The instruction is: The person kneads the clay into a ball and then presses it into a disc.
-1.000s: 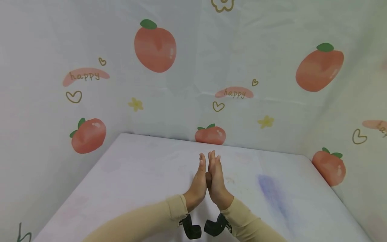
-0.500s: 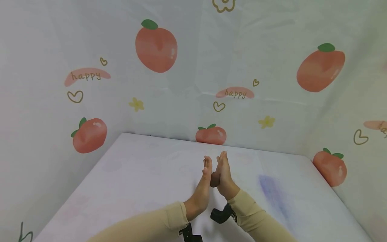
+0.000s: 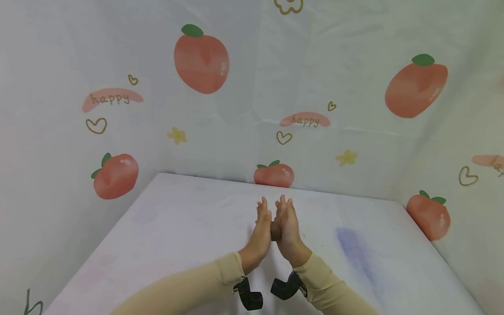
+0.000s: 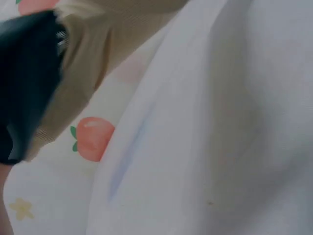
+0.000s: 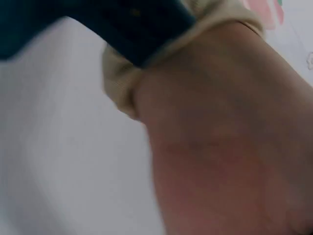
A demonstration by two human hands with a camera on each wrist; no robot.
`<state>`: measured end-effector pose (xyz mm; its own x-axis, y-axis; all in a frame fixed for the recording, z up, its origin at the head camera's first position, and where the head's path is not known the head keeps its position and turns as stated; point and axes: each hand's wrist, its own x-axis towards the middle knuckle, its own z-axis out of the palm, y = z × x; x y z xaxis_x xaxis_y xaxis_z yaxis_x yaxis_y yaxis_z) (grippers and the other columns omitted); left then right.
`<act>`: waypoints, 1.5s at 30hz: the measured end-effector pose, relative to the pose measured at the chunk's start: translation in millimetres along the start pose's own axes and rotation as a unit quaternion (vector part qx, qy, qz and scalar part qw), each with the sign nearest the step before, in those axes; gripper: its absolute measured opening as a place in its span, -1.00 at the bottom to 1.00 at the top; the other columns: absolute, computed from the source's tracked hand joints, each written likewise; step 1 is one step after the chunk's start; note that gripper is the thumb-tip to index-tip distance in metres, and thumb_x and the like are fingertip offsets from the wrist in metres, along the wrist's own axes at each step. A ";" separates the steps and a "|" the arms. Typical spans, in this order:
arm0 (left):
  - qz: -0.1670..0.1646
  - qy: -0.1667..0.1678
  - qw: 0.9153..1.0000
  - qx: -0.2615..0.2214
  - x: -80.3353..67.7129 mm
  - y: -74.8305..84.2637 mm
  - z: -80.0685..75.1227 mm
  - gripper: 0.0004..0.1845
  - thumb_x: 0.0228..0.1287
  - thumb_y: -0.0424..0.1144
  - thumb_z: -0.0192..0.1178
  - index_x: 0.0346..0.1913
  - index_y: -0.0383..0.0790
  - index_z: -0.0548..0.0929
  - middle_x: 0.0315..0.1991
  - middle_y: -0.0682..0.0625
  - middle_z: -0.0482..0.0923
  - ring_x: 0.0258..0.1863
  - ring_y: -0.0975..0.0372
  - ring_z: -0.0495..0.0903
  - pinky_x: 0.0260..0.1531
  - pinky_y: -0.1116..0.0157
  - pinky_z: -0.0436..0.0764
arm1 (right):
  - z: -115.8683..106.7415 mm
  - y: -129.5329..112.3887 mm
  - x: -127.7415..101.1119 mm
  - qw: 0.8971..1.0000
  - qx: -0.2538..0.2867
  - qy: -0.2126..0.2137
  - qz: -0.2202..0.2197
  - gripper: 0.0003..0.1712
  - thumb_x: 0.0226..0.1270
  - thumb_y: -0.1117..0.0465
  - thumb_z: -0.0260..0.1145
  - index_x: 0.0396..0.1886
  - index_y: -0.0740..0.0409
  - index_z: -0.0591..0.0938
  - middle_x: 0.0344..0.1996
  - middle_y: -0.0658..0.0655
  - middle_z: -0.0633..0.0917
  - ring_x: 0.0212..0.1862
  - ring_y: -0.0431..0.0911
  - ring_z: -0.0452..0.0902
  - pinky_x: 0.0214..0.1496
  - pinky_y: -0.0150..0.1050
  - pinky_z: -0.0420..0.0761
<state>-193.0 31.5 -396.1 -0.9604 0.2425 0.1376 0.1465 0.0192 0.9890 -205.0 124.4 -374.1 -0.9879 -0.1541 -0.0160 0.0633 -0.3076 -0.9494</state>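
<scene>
Currently, L fingers (image 3: 264, 206): straight, tips up & away from person; close tog. & overlapping, so can't tell exact gaps.
R fingers (image 3: 290, 209): also straight, tips up, slight gap showing near ends.
Brown lump (image 3: 275, 231): pressed btwn the 2 palms, below fingertips; rounded, touching both hands, sides partly hidden.
L hand (image 3: 258, 240): upright, palm turned in, flat against lump's L side.
R hand (image 3: 289, 238): upright too, palm facing L palm, on lump's R side.
Wrist mounts: black, curved; L mount (image 3: 250, 298) & R mount (image 3: 284, 288) hang under wrists, near each other but apart.
Sleeves: beige; L sleeve (image 3: 189, 282) & R sleeve (image 3: 334, 286), cuffs at wrists.
Table (image 3: 197, 218): white top under hands, faint pinkish blotches; purple smear (image 3: 356, 253) to R of hands.
Backdrop (image 3: 244, 105): white cloth behind table w/ red fruit prints (image 3: 202, 64), yellow flowers (image 3: 347, 158), outlined hearts, "happy" labels (image 3: 112, 98).
L wrist cam: beige sleeve, dark mount, fruit print, pale tabletop w/ bluish streak; can't tell which arm.
R wrist cam: blurred skin close up, beige cuff, dark strap over it.
</scene>
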 end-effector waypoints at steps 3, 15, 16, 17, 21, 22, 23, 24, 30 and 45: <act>-0.001 -0.009 1.000 0.012 -3.7 -3.4 0.4 -0.32 0.54 0.19 -0.52 0.55 0.02 -0.35 0.56 -0.06 -0.51 0.53 0.03 -0.53 0.38 -0.23 -0.47 | -4.3 -3.8 7.7 0.999 0.031 0.026 -0.014 -0.16 0.49 -0.31 -0.53 0.53 0.04 -0.46 0.54 0.20 -0.41 0.50 0.07 -0.71 0.51 0.07 -0.52; -0.048 -0.017 0.995 -0.086 -0.2 8.6 0.7 -0.31 0.51 0.21 -0.60 0.54 0.02 -0.37 0.55 0.03 -0.59 0.52 0.06 -0.57 0.39 -0.23 -0.42 | -3.9 17.6 3.8 0.993 -0.056 0.058 0.084 -0.12 0.53 -0.25 -0.46 0.53 0.30 -0.29 -0.40 0.18 0.58 -0.19 -0.01 0.40 0.26 -0.07 0.30; -0.063 -0.008 0.994 -0.090 3.0 8.5 -1.0 -0.30 0.49 0.24 -0.60 0.54 0.04 -0.38 0.55 0.03 -0.59 0.52 0.05 -0.57 0.39 -0.23 -0.42 | -2.1 18.7 1.2 0.992 -0.068 0.056 0.087 -0.10 0.52 -0.27 -0.45 0.53 0.32 -0.25 -0.47 0.16 0.53 -0.24 -0.01 0.36 0.23 -0.06 0.32; -0.077 0.002 0.993 -0.093 6.4 7.7 -2.8 -0.28 0.48 0.27 -0.60 0.54 0.05 -0.39 0.55 0.04 -0.58 0.52 0.05 -0.57 0.39 -0.23 -0.41 | -0.2 18.5 -2.1 0.993 -0.065 0.045 0.083 -0.10 0.52 -0.29 -0.44 0.54 0.28 -0.27 -0.14 0.26 0.57 0.04 0.03 0.35 0.38 0.03 0.20; -0.113 0.037 0.989 -0.093 17.6 1.2 -9.6 -0.16 0.39 0.40 -0.59 0.53 0.00 -0.45 0.55 -0.01 -0.59 0.51 0.00 -0.57 0.37 -0.26 -0.43 | 6.0 17.4 -13.1 0.994 -0.085 0.024 0.059 -0.09 0.51 -0.32 -0.43 0.55 0.20 -0.27 0.47 0.40 0.00 0.53 0.20 -0.33 0.48 0.26 -0.34; -0.118 0.043 0.988 -0.093 19.3 -0.7 -10.9 -0.12 0.37 0.43 -0.58 0.53 -0.01 -0.46 0.55 -0.02 -0.60 0.51 0.00 -0.58 0.37 -0.25 -0.45 | 7.5 17.0 -15.4 0.995 -0.087 0.017 0.053 -0.11 0.51 -0.32 -0.44 0.55 0.18 -0.29 0.50 0.41 -0.24 0.54 0.20 -0.47 0.48 0.26 -0.38; -0.125 0.048 0.987 -0.094 20.3 -2.0 -11.9 -0.09 0.34 0.46 -0.58 0.52 -0.02 -0.47 0.55 -0.03 -0.60 0.51 -0.01 -0.58 0.36 -0.26 -0.45 | 8.9 16.9 -17.4 0.995 -0.089 0.014 0.047 -0.12 0.51 -0.32 -0.45 0.55 0.15 -0.30 0.51 0.38 -0.31 0.53 0.20 -0.54 0.48 0.25 -0.39; -0.128 0.051 0.986 -0.095 20.8 -3.5 -12.6 -0.08 0.33 0.47 -0.58 0.52 -0.04 -0.48 0.55 -0.04 -0.60 0.51 -0.02 -0.58 0.36 -0.26 -0.46 | 10.2 17.3 -19.1 0.995 -0.092 0.016 0.043 -0.13 0.51 -0.32 -0.44 0.56 0.12 -0.29 0.51 0.37 -0.31 0.53 0.20 -0.56 0.48 0.25 -0.39; -0.126 0.061 0.985 -0.104 18.2 -5.7 -13.9 -0.10 0.38 0.42 -0.57 0.52 -0.08 -0.46 0.55 -0.05 -0.57 0.51 -0.01 -0.56 0.38 -0.22 -0.47 | 17.2 21.4 -24.8 0.996 -0.082 0.014 0.023 -0.12 0.48 -0.37 -0.48 0.56 0.02 -0.32 0.53 0.31 -0.29 0.54 0.15 -0.52 0.48 0.25 -0.40; -0.071 -0.008 0.996 -0.058 -9.0 -4.0 -1.9 -0.31 0.49 0.22 -0.69 0.55 0.00 -0.36 0.54 -0.06 -0.62 0.48 -0.03 -0.66 0.34 -0.24 -0.55 | 6.6 24.8 -15.2 0.996 -0.081 0.008 0.043 -0.04 0.37 -0.47 -0.58 0.54 0.01 -0.42 0.52 0.30 -0.37 0.51 0.23 -0.11 0.47 0.30 -0.29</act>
<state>-185.5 27.4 -401.2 -0.9656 0.2600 -0.0040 -0.0199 -0.0586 0.9981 -187.6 112.9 -395.3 -0.9820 -0.1580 -0.1032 0.1256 -0.1385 -0.9824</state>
